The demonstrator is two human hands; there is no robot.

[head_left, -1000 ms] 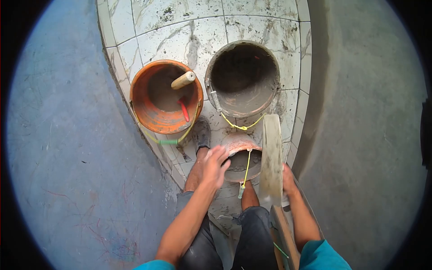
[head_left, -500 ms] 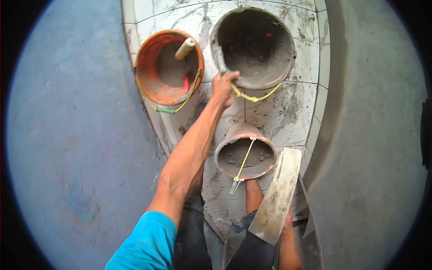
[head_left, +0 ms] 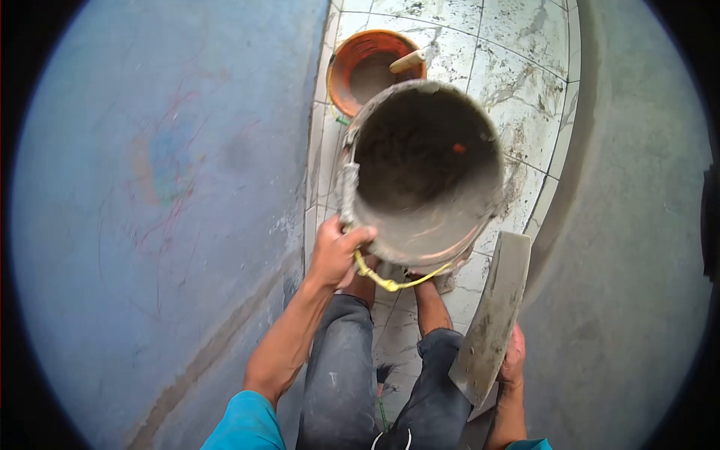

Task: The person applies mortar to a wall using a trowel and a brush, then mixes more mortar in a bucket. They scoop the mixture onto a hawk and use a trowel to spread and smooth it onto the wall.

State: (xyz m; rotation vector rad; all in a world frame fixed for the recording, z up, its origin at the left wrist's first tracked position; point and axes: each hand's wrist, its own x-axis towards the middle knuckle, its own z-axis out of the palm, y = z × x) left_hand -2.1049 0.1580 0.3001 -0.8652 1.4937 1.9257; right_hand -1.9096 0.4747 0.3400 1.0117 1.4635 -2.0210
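My left hand [head_left: 335, 253] grips the near-left rim of a large mortar-coated bucket [head_left: 420, 232]. The bucket is tilted with its mouth toward me; dark grey residue and a small reddish spot show inside. Its yellow handle [head_left: 390, 285] hangs along the near edge. On the right, my right hand [head_left: 513, 356] is closed behind a long, flat plastering float [head_left: 491, 319] smeared with grey; the float's grip is hidden from view. The large bucket covers the place of the smaller bucket between my feet.
An orange bucket [head_left: 341, 71] with grey contents and a pale cylindrical handle [head_left: 409, 61] stands farther off, partly behind the large bucket. Dirty marbled tiles [head_left: 525, 97] run between a bluish wall [head_left: 187, 187] on the left and a grey wall [head_left: 630, 225] on the right.
My left hand has brought the large bucket up and toward me, tilting it over the smaller bucket's place. The float has come up slightly on the right, and the view has shifted.
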